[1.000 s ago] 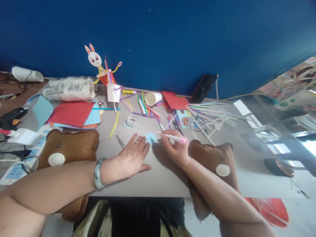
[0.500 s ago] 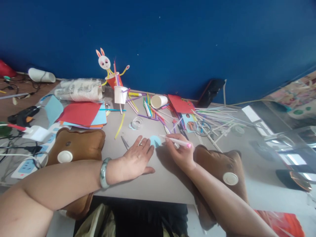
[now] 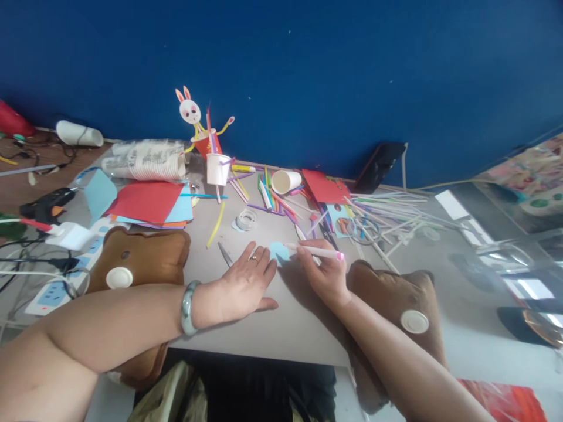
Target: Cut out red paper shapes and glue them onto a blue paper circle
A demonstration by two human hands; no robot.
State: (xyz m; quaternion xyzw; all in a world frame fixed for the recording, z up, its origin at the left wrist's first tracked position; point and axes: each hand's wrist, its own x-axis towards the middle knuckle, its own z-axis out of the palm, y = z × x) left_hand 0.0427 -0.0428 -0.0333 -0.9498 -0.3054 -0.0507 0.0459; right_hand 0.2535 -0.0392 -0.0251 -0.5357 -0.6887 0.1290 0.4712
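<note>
A small light-blue paper circle lies on the grey table between my hands. My left hand is spread flat on the table, its fingertips at the circle's left edge. In my right hand is a white marker pen with a pink end, its tip pointing left at the circle's right side. Whether the tip touches the paper I cannot tell. Just left of my left fingers, a scissors-like metal blade shows in part. A roll of clear tape lies beyond it.
Brown cushion-like pouches lie under my forearms. Behind are a white paper cup with sticks, a rabbit figure, red paper, scattered markers and pale straws. A power strip with cables is at left.
The whole view has shifted slightly to the right. The pen in my right hand has tilted to lie a little more level. My left hand stays spread beside the circle.
</note>
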